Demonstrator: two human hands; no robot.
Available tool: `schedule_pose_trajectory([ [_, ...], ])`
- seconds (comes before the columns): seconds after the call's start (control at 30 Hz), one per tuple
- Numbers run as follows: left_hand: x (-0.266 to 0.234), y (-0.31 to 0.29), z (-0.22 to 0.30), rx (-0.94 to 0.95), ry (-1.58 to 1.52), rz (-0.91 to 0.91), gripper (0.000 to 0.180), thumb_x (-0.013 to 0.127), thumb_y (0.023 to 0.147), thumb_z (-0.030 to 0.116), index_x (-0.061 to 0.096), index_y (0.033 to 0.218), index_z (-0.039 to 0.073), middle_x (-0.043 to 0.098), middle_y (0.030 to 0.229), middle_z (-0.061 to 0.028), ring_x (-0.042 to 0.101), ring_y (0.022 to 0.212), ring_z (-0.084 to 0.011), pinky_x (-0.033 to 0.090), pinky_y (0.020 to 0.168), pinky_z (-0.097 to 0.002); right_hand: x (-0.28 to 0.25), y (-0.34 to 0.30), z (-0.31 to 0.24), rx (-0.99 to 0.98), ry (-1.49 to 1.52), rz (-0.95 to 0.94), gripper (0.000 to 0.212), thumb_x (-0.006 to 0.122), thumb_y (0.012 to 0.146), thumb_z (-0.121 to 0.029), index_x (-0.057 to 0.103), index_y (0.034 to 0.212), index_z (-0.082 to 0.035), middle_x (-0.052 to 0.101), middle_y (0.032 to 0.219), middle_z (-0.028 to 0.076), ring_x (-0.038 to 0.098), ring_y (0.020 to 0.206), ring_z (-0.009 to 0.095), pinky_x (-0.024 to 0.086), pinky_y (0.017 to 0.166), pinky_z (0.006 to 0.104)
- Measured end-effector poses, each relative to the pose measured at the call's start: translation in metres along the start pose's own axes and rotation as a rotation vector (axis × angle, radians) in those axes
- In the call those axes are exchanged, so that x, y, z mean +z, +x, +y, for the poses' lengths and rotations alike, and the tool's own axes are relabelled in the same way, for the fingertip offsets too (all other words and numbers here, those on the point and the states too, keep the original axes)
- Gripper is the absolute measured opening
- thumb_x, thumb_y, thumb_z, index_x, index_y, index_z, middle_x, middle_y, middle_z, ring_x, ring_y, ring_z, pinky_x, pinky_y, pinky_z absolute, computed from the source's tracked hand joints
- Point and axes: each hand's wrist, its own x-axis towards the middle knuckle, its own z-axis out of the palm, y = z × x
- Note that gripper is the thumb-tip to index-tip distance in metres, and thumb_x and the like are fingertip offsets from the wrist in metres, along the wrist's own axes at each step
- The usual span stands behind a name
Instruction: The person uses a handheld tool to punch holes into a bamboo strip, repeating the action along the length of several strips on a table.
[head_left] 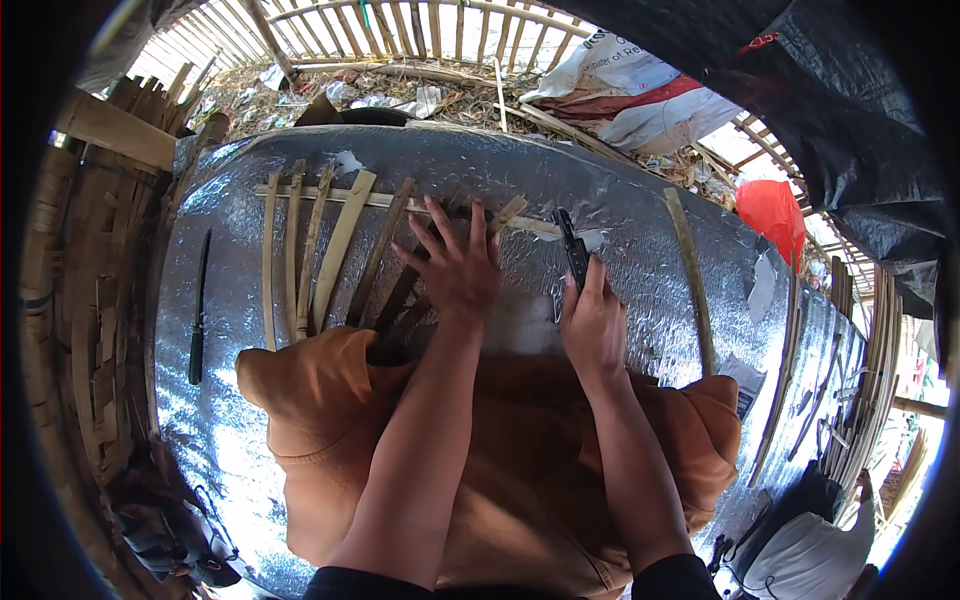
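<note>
My left hand [455,265] lies palm down with its fingers spread over the fanned bamboo strips and the long cross strip [385,200] behind them. Several upright strips, such as a pale wide one [340,240] and a darker one [382,250], stand side by side across that cross strip. In my right hand [597,325] is a slim black hand tool [572,245], its narrow end pointing away from me near the cross strip's right end; its exact kind cannot be made out. Brown cloth [510,440] lies under both forearms and covers the strips' near ends.
Silver foil sheeting [640,260] covers the work surface. A black-handled knife [197,330] lies at the left. A single bamboo strip [692,280] lies at the right. Bamboo slats [90,290] stand along the left edge; a white sack [630,85] and red plastic [770,215] are beyond.
</note>
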Motion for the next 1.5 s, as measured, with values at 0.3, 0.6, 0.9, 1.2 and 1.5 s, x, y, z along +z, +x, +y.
schedule_pose_trajectory([
  [0.3, 0.004, 0.000, -0.001, 0.008, 0.001, 0.028, 0.058, 0.034, 0.107, 0.057, 0.032, 0.161, 0.036, 0.014, 0.169, -0.0257, 0.025, 0.151, -0.0511, 0.018, 0.113, -0.0785, 0.003, 0.001, 0.001, 0.032, 0.059, -0.039, 0.041, 0.059, 0.102, -0.016, 0.046, 0.133, 0.006, 0.068, 0.089, 0.031, 0.069, 0.073, 0.048, 0.056, 0.056, 0.0537],
  [0.6, 0.003, 0.000, -0.001, 0.012, -0.005, 0.064, 0.057, 0.036, 0.106, 0.055, 0.036, 0.159, 0.035, 0.018, 0.168, -0.0268, 0.028, 0.149, -0.0522, 0.020, 0.113, -0.0781, 0.008, -0.002, 0.006, -0.019, 0.105, 0.000, 0.040, 0.058, 0.102, -0.015, 0.045, 0.133, 0.007, 0.067, 0.089, 0.034, 0.069, 0.075, 0.050, 0.055, 0.058, 0.0558],
  [0.9, 0.004, 0.001, -0.001, 0.014, 0.002, 0.032, 0.059, 0.034, 0.107, 0.057, 0.032, 0.161, 0.034, 0.016, 0.168, -0.0270, 0.028, 0.149, -0.0519, 0.020, 0.112, -0.0792, 0.011, -0.003, 0.003, -0.042, 0.147, 0.083, 0.040, 0.057, 0.101, -0.013, 0.043, 0.133, 0.007, 0.066, 0.086, 0.034, 0.068, 0.075, 0.051, 0.054, 0.058, 0.0580],
  [1.2, 0.007, 0.002, -0.001, 0.016, -0.007, 0.052, 0.059, 0.035, 0.106, 0.057, 0.033, 0.160, 0.034, 0.015, 0.168, -0.0277, 0.027, 0.149, -0.0525, 0.019, 0.113, -0.0789, 0.008, -0.002, 0.000, -0.020, 0.151, 0.070, 0.042, 0.057, 0.102, -0.013, 0.043, 0.134, 0.011, 0.066, 0.092, 0.036, 0.068, 0.077, 0.052, 0.055, 0.059, 0.0567],
  [1.5, 0.004, 0.000, 0.000, 0.010, -0.019, 0.019, 0.058, 0.033, 0.107, 0.056, 0.032, 0.161, 0.034, 0.013, 0.168, -0.0275, 0.025, 0.150, -0.0526, 0.019, 0.114, -0.0783, 0.005, 0.000, -0.006, 0.008, 0.199, 0.150, 0.040, 0.058, 0.101, -0.012, 0.045, 0.132, 0.009, 0.067, 0.088, 0.034, 0.068, 0.077, 0.051, 0.055, 0.058, 0.0555],
])
